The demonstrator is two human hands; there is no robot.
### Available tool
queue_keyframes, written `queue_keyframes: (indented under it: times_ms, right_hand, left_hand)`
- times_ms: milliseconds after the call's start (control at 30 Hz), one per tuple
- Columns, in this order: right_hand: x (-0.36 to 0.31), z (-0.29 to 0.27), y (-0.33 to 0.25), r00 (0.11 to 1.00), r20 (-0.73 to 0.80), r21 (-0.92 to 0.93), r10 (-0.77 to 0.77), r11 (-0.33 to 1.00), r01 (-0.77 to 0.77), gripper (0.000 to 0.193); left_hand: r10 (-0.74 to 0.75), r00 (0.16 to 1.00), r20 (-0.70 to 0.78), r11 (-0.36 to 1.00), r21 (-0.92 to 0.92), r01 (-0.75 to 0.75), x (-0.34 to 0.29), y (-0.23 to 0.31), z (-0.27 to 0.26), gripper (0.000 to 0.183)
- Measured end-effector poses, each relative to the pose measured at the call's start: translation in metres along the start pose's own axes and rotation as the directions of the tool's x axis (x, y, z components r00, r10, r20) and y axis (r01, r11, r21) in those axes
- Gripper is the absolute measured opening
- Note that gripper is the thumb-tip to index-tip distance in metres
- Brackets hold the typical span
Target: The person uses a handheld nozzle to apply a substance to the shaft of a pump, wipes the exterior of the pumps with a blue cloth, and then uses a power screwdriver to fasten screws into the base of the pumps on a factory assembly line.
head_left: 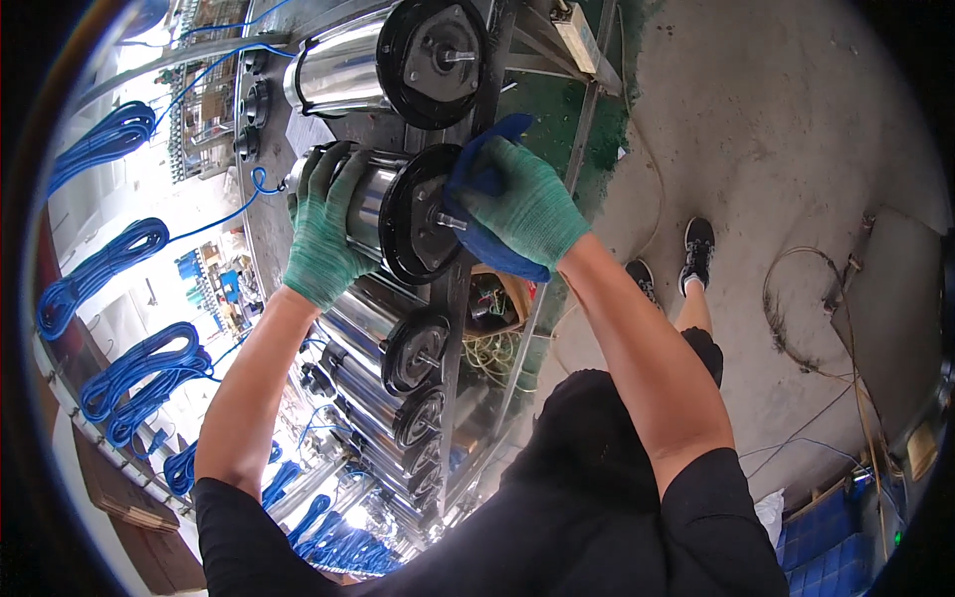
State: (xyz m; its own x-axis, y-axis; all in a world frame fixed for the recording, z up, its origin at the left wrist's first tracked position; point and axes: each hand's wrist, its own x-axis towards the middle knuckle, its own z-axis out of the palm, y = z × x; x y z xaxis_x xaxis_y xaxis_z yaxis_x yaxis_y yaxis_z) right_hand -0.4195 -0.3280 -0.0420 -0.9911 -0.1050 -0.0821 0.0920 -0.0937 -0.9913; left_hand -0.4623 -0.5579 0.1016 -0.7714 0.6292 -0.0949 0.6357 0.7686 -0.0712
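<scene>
1. Stainless steel shines on the pump motor [383,204], which lies on its side on the metal rack [460,298], black end flange facing right.
2. The left hand [323,234], in a green glove, wraps its fingers around the motor's body.
3. The right hand [525,204], also green-gloved, presses a blue cloth [487,174] against the flange, fingers curled over the cloth.
4. Another motor [383,60] lies farther off; more motors [398,358] line up nearer.
5. Blue cable coils [99,264] hang at left.
</scene>
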Motion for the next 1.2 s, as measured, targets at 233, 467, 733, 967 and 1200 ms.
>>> queue_keyframes:
  times_ms: [233,467,733,967,1200]
  right_hand:
    - [-0.003,0.002,0.006,0.965,0.155,-0.007,0.212,0.977,-0.213,0.042]
    - [-0.025,0.003,-0.004,0.802,0.442,0.074,0.403,0.874,-0.480,0.050]
    - [-0.064,0.008,0.035,0.979,0.001,0.205,0.204,0.958,-0.199,0.030]
    - [0.008,-0.011,0.032,0.986,0.005,0.015,-0.165,0.986,0.165,0.031]
    - [-0.047,0.040,0.062,0.967,0.042,0.323,0.250,0.913,-0.249,0.037]
  left_hand:
    - [0.022,0.998,0.053,0.999,0.023,-0.023,0.002,-0.001,-0.003,0.085]
    - [0.068,0.997,0.047,0.998,0.003,-0.068,-0.003,-0.007,0.001,0.092]
    - [0.047,0.999,0.026,0.999,0.016,-0.047,-0.009,-0.006,-0.002,0.096]
    - [0.091,0.996,-0.015,0.996,-0.022,-0.091,-0.005,-0.007,0.005,0.097]
    - [0.072,0.997,-0.007,0.997,-0.035,-0.072,-0.001,0.000,0.001,0.093]
